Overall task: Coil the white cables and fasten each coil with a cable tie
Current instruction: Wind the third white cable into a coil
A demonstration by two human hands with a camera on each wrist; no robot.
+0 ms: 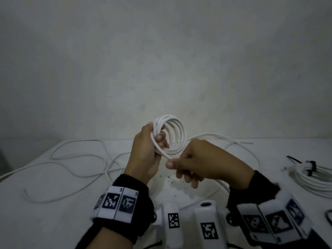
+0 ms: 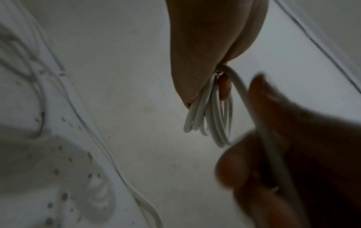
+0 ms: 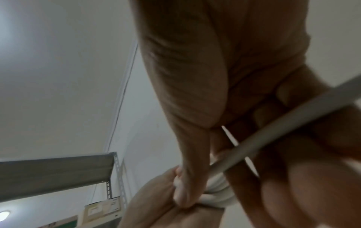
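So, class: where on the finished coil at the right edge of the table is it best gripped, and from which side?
Grip the finished coil at its black-tied neck, coming from above: there the strands are bunched tight, while the loops beyond fan out flat on the table.

Two hands are being seen: a left hand (image 1: 143, 151) and a right hand (image 1: 203, 162). Two coils are being counted: one held coil (image 1: 170, 135) and one tied coil (image 1: 312, 178) at the right. Loose cable (image 1: 79, 159) is lying at the left; its strands cannot be counted.
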